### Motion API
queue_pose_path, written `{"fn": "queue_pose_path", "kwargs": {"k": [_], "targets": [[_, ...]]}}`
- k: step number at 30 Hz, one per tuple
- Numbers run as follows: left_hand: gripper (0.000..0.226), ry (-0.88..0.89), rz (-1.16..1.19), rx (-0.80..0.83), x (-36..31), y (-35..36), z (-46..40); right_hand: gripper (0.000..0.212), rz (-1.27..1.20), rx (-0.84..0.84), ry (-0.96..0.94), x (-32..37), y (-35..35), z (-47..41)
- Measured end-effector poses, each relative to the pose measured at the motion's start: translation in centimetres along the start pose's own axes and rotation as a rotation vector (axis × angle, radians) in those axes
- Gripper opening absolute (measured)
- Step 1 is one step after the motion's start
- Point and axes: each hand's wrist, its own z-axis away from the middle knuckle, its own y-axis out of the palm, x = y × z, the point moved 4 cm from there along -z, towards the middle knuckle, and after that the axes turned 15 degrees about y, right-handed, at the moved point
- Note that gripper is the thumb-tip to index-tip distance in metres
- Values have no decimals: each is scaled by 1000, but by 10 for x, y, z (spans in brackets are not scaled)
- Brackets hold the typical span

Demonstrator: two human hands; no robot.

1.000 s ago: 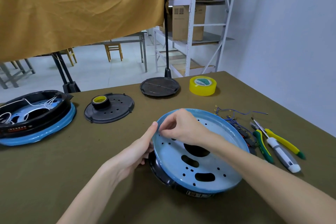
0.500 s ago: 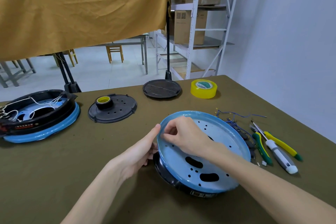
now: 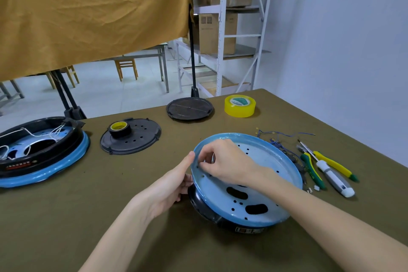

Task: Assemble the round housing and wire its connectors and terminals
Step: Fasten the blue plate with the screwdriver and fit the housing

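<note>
- Pinching at the left inner edge of the blue plate (image 3: pixel 265 161), the right hand (image 3: pixel 223 163) has its fingers curled down onto the plate near the small holes by the rim; whether it holds a screw or some other small part there, I cannot tell.
- Left hand (image 3: pixel 174 183) braces the same edge from outside, thumb pointing up against the rim and the other fingers tucked below towards the black housing (image 3: pixel 205 210).
- Compared with a second ago, both hands sit at almost the same spot on the rim; the right fingertips have dropped lower, from the rim's top edge onto the plate face.
- That suggests the plate is being seated or fixed on the housing at this point, an early step, with wiring not yet begun.
- Plate and housing rest tilted on the green table (image 3: pixel 110 216), near its front.
- Loose blue wires (image 3: pixel 284 136) lie just beyond the plate's right side, untouched, beside the pliers (image 3: pixel 313 170) and screwdriver (image 3: pixel 331 174).
</note>
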Motion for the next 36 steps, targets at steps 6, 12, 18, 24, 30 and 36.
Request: {"fn": "queue_pose_path", "kwargs": {"k": [6, 12, 18, 24, 30, 36], "targets": [[68, 4, -1, -28, -2, 2, 3, 13, 57, -21, 4, 5, 10, 1], [68, 28, 8, -63, -4, 3, 3, 8, -45, 72, 32, -7, 7, 1], [65, 31, -6, -48, -3, 3, 3, 11, 14, -45, 62, -9, 4, 3], [40, 21, -94, -89, -5, 7, -4, 4, -117, -241, 167, -40, -35, 19], [38, 16, -121, -159, -8, 16, -1, 12, 164, -541, 536, -120, -96, 51], [32, 44, -106, -174, -12, 20, 9, 40, 655, -476, 926, -182, -101, 90]]}}
